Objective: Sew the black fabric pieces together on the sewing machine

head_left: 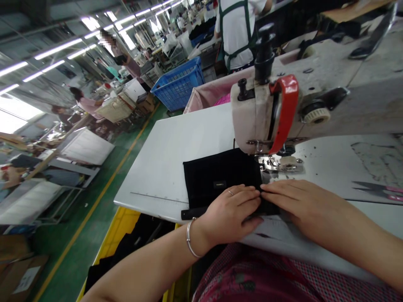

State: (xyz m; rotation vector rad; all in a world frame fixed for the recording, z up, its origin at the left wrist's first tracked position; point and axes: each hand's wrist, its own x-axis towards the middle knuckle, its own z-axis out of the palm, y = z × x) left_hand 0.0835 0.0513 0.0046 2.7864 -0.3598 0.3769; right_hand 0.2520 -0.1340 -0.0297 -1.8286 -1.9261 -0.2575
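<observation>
A black fabric piece (204, 172) with a small dark label (219, 184) lies on the sewing machine's table, its right edge by the presser foot (272, 164). My left hand (231, 212) is closed on the near part of this fabric, fingers together on top and thumb lower down. From the other side, my right hand (292, 199) holds the fabric's near right corner; its fingers are straight and close together, and its thumb is hidden. The fingertips of both hands almost meet just in front of the presser foot. A dark strip (192, 213) lies along the near edge.
The sewing machine head (252, 113) with a red guard (286, 109) stands over the white table (163, 142). Scissors (378, 189) lie at the right. Below the left edge is a yellow crate (121, 226) with black fabric. A blue basket (179, 84) and a co-worker (237, 33) are beyond.
</observation>
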